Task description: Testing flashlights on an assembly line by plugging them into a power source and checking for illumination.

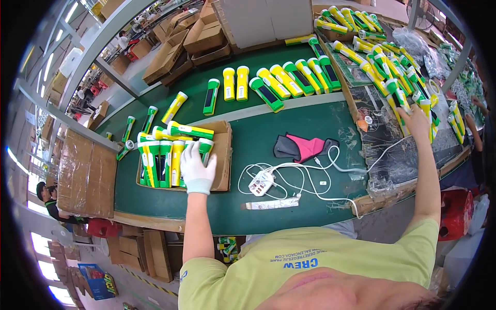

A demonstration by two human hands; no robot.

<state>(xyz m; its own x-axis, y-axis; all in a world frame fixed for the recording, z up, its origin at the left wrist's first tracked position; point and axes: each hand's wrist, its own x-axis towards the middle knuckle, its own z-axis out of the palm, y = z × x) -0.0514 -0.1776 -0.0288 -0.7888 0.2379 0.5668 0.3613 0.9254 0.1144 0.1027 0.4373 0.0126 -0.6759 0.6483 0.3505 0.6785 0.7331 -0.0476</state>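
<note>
My left hand (198, 170), in a white glove, is over an open cardboard box (223, 150). Its thumb and fingers lie on either side of a green-and-white flashlight (205, 146), the last in a row inside. Beside it stand several yellow and green flashlights (165, 163), and another yellow one (190, 129) lies across the top. Bare and stretched far to the right, my right hand (415, 122) closes on the end of a green flashlight (397, 94) at the edge of a heaped pile. My right fingertips are partly hidden.
Several flashlights (284, 80) stand along the far side of the green table (310, 120). A white power strip (261, 182) with tangled cables and a pink-and-grey cloth (305, 147) lie in the middle. Empty cartons (204, 33) are stacked behind; a closed carton (85, 173) stands left.
</note>
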